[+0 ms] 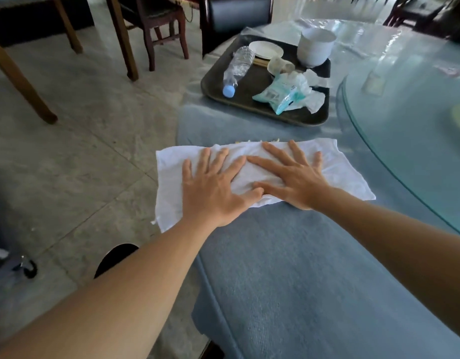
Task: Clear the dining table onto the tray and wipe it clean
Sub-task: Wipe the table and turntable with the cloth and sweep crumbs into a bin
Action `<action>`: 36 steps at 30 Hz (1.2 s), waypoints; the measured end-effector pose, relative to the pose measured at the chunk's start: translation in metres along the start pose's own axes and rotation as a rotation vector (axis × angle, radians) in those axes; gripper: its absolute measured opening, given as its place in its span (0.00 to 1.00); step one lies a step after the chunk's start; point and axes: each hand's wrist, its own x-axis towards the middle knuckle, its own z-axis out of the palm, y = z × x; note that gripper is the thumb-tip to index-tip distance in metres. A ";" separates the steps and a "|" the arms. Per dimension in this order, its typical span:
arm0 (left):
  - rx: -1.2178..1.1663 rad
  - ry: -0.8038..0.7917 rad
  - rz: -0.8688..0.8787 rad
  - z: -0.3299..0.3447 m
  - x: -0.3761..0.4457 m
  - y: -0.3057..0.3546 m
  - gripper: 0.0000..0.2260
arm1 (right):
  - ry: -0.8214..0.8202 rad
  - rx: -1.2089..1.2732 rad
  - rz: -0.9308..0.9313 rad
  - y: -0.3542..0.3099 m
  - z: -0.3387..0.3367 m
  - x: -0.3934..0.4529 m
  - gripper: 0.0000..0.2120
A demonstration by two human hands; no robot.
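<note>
A white cloth (348, 169) lies spread on the blue-covered dining table (288, 268), its left end hanging past the table edge. My left hand (213, 187) and my right hand (293, 177) both press flat on the cloth, fingers spread, thumbs nearly touching. A few pale crumbs show at the cloth's far edge. Beyond it sits a dark tray (252, 99) holding a lying plastic bottle (236, 68), a white plate (265, 49), a stack of white bowls (315, 46), a clear cup (277, 64), chopsticks and crumpled tissue packaging (286, 94).
A glass turntable (405, 120) covers the table's right side, with a small pale object (374, 82) on it. Wooden chairs (156, 29) and table legs (21, 81) stand on the tiled floor to the left. A dark upholstered chair (236, 14) stands behind the tray.
</note>
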 end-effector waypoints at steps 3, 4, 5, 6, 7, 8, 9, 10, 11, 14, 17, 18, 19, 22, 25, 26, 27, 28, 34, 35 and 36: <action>-0.015 0.015 0.006 0.001 0.000 0.000 0.40 | 0.000 0.003 -0.009 0.001 0.000 0.001 0.35; -0.019 0.023 0.010 0.001 -0.001 0.000 0.39 | 0.002 0.006 -0.011 0.001 -0.001 0.001 0.35; -0.021 0.028 0.014 0.001 -0.001 0.000 0.39 | 0.005 0.005 -0.009 0.000 -0.001 0.001 0.35; -0.021 0.026 0.017 0.000 -0.001 -0.001 0.39 | 0.005 0.004 -0.006 0.000 -0.001 0.001 0.35; -0.017 0.022 0.018 0.000 -0.001 -0.001 0.39 | 0.000 0.007 -0.003 -0.001 -0.001 0.000 0.35; -0.014 0.017 0.017 -0.001 -0.001 0.000 0.39 | -0.007 0.014 0.000 -0.002 -0.002 0.000 0.35; -0.016 0.010 0.015 -0.002 -0.001 0.000 0.39 | -0.012 0.022 0.003 -0.003 -0.003 -0.001 0.35; -0.024 0.000 0.011 -0.003 -0.002 0.001 0.39 | -0.014 0.030 0.007 -0.003 -0.005 -0.002 0.35; -0.035 -0.010 0.008 -0.004 -0.003 0.002 0.38 | -0.015 0.036 0.010 -0.003 -0.005 -0.003 0.35; -0.048 -0.029 0.010 -0.005 -0.002 0.002 0.38 | -0.012 0.025 0.013 -0.003 -0.006 -0.004 0.36; -0.059 -0.056 0.015 -0.005 -0.002 0.000 0.38 | -0.022 0.009 0.017 -0.005 -0.007 -0.003 0.35; -0.062 -0.060 0.017 -0.004 -0.002 0.000 0.38 | -0.022 0.009 0.016 -0.005 -0.006 -0.003 0.35; -0.061 -0.063 0.018 -0.004 -0.003 0.000 0.38 | -0.021 0.005 0.014 -0.005 -0.006 -0.003 0.35; -0.046 -0.071 0.027 -0.003 -0.002 0.000 0.38 | -0.032 -0.007 0.017 -0.004 -0.007 -0.003 0.35; -0.046 -0.094 0.054 -0.004 -0.002 -0.001 0.37 | -0.051 -0.019 0.037 -0.007 -0.010 -0.005 0.35; -0.062 -0.108 0.055 -0.005 -0.001 -0.001 0.37 | -0.058 -0.021 0.051 -0.009 -0.012 -0.005 0.35; -0.073 -0.134 0.058 -0.007 0.000 -0.002 0.37 | -0.073 -0.017 0.082 -0.013 -0.015 -0.007 0.34; -0.074 -0.152 0.060 -0.008 -0.001 -0.002 0.37 | -0.080 0.007 0.125 -0.019 -0.013 -0.011 0.33; -0.029 -0.597 0.129 -0.040 0.016 -0.009 0.38 | -0.010 0.297 0.539 -0.085 -0.013 -0.056 0.26; -0.018 -0.676 0.158 -0.048 0.020 -0.013 0.38 | -0.010 0.321 0.589 -0.096 -0.014 -0.063 0.26; -0.002 -0.735 0.197 -0.055 0.023 -0.018 0.37 | -0.015 0.339 0.628 -0.105 -0.016 -0.068 0.26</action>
